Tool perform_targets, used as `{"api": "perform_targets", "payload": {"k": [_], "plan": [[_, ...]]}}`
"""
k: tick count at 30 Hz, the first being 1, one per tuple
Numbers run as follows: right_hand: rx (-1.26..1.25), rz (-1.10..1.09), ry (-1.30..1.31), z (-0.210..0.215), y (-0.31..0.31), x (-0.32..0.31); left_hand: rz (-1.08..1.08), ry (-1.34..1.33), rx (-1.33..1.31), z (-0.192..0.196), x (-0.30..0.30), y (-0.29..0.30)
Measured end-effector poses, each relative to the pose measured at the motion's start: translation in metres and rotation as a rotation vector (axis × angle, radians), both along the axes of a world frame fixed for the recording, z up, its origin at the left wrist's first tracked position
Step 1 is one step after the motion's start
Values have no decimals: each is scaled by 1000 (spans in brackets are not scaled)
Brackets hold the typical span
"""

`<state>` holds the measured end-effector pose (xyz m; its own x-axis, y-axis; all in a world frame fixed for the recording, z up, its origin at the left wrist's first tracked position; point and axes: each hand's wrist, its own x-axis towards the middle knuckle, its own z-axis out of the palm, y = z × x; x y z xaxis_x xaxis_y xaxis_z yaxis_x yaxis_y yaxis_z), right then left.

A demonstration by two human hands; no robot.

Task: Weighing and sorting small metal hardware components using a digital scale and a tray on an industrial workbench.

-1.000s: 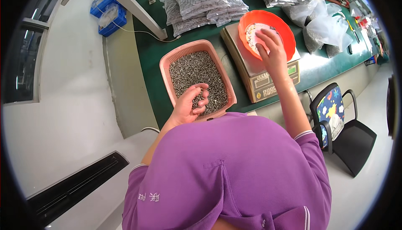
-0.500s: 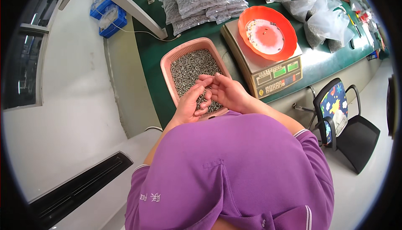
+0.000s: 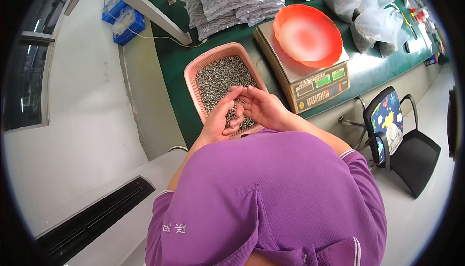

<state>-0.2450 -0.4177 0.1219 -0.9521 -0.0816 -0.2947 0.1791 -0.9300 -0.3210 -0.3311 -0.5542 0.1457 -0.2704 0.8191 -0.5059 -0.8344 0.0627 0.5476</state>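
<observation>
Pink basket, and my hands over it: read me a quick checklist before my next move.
1. Basket stocked: ok, a thick layer of metal pins covers its bottom.
2. Left hand loaded: ok, pins show inside its curled fingers; their number, cannot tell.
3. Right hand loaded: cannot tell; it is cupped beside the left.
4. Bowl on the scale: ok, the orange bowl sits on its plate.
5. Scale switched on: ok, its display glows green.
6. Weight readable: cannot tell, the digits are too small.
</observation>
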Motion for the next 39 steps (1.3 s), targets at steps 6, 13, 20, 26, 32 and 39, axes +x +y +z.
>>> {"api": "perform_targets", "payload": {"k": [6,13,20,26,32,39], "plan": [[197,-157,-145,1,4,-1,46,-89,116,-16,-3,-7],[1549,-628,-197,19,95,3,83,-127,15,-14,-7,-6],[1373,-546,-89,24,66,-3,57,-96,-3,-10,-4,-2],[63,60,58,-12,6,-2,5,-35,58,-8,-1,3],[-24,13,32,-9,3,-2,24,-17,8,-3,0,4],[-49,-41,6,0,1,0,49,-45,60,-12,0,1]]}}
